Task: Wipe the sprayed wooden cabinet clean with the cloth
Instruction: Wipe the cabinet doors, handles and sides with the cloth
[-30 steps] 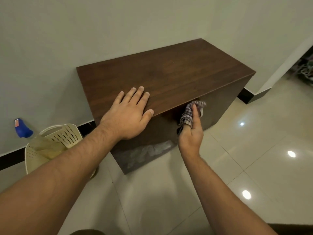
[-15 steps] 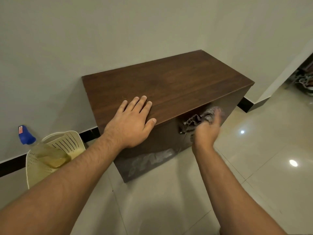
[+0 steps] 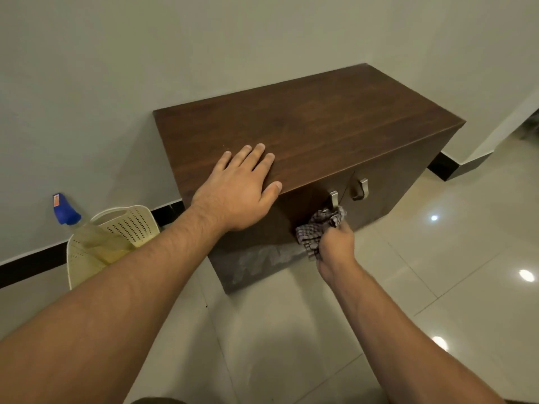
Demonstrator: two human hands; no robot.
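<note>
A low dark wooden cabinet (image 3: pixel 320 123) stands against the wall. Two metal handles (image 3: pixel 360 188) sit on its front doors. My left hand (image 3: pixel 239 188) lies flat, fingers spread, on the near left corner of the top. My right hand (image 3: pixel 335 243) is closed on a crumpled checked cloth (image 3: pixel 318 228), pressed to the left door's front just below its handle. A whitish smear of spray (image 3: pixel 262 259) streaks the lower part of that door, left of the cloth.
A cream perforated plastic basket (image 3: pixel 122 228) sits on the floor left of the cabinet, with a blue-capped spray bottle (image 3: pixel 64 209) of yellow liquid leaning in it. Glossy pale floor tiles (image 3: pixel 437 287) spread in front and to the right. A wall corner (image 3: pixel 472 161) juts out at right.
My right hand with the cloth has swept right across the cabinet front, then come back left and down below the left handle. My left hand has stayed flat on the top.
</note>
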